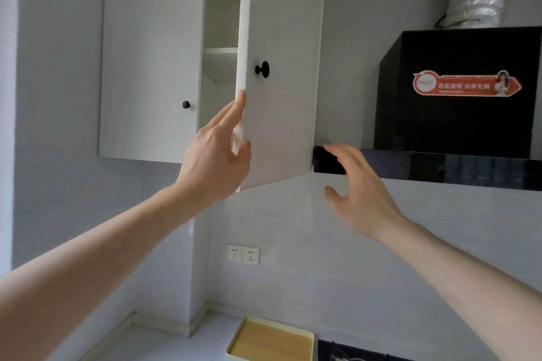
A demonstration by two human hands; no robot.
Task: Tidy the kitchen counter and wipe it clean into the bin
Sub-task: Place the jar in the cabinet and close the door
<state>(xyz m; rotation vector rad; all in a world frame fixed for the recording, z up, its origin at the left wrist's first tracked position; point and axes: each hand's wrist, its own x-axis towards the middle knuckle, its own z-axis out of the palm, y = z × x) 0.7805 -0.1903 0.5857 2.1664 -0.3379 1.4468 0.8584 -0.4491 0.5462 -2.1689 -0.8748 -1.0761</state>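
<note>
Gripping the open cupboard door (281, 73), left hand (217, 152); shelf (220, 50) bare.

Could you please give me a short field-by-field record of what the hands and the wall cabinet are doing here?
left hand: holds the free edge of the open cabinet door, thumb on its front
right hand: open, fingers spread, holds nothing, below the range hood
left cabinet door: closed
counter: yellow-topped box

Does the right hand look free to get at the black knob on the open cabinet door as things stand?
Probably yes. The right hand is open, holds nothing and hovers beside the door's lower right corner. The black knob sits exposed on the door face, up and to the left, with nothing between. The left hand holds only the door's edge.
</note>
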